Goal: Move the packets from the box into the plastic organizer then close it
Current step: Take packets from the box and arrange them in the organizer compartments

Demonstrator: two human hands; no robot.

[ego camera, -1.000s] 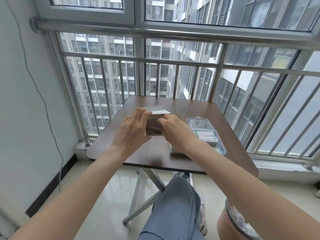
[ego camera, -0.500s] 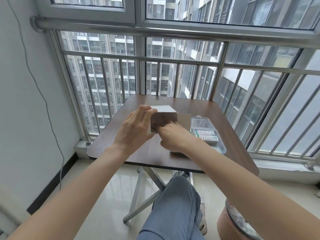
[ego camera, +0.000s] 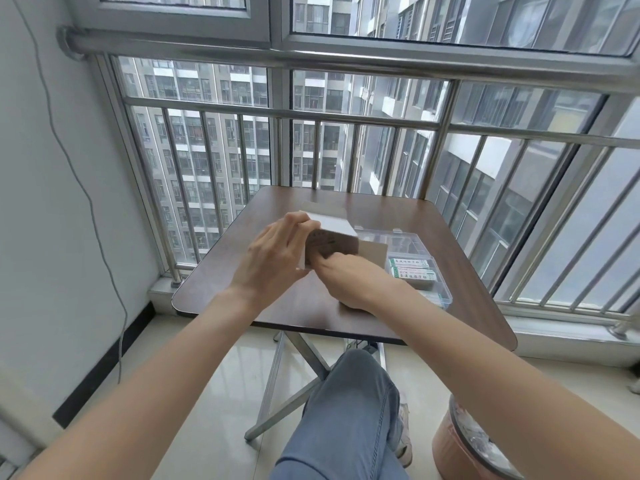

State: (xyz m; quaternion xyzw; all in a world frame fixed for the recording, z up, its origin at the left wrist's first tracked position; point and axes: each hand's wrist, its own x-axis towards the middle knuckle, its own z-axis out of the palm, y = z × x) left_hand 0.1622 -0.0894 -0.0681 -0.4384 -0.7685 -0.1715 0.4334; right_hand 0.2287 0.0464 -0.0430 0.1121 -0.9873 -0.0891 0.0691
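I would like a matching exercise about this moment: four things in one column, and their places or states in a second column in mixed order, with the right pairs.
Things:
1. left hand
2. right hand
3. plastic organizer
4. round bin

Places or states:
a. on the floor, right of the knee
b. lid open, packets inside
c. grips the box from the left
d. fingers at the box's near end

Pairs: 1-c, 2-d, 3-b, 4-a

Brown table (ego camera: 464,306) with clear organizer (ego camera: 441,287)
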